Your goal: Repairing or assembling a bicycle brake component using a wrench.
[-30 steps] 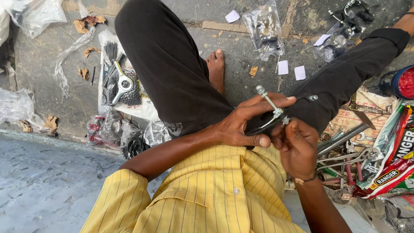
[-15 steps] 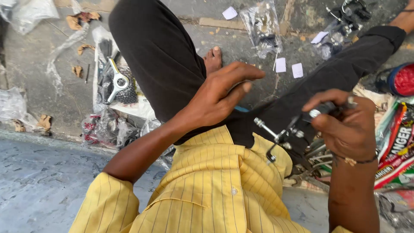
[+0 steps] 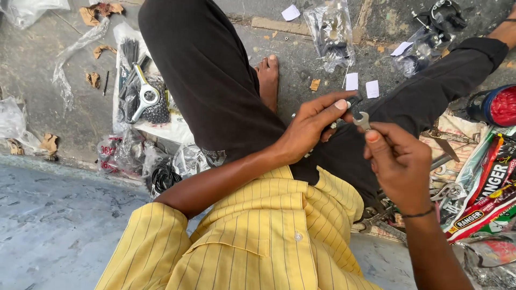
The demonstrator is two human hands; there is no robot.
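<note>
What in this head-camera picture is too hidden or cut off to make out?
- Head view: the small dark part at the left hand is mostly covered by its fingers; its shape is unclear.
- The spanner: only its open end shows; the right hand hides the rest.
- Contents of the clear plastic bag: too small to tell.
- The red container: cut off by the right edge.
- Tools beside the right forearm: partly hidden by it.

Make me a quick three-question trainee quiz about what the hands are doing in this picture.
1. True or false: the right hand holds a small open-ended spanner.
2. Which hand pinches the small dark part at the spanner's jaw?
3. The bagged metal parts lie beside which leg: A) left, B) right?

Key: 1 true; 2 the left hand; 3 A.
</note>
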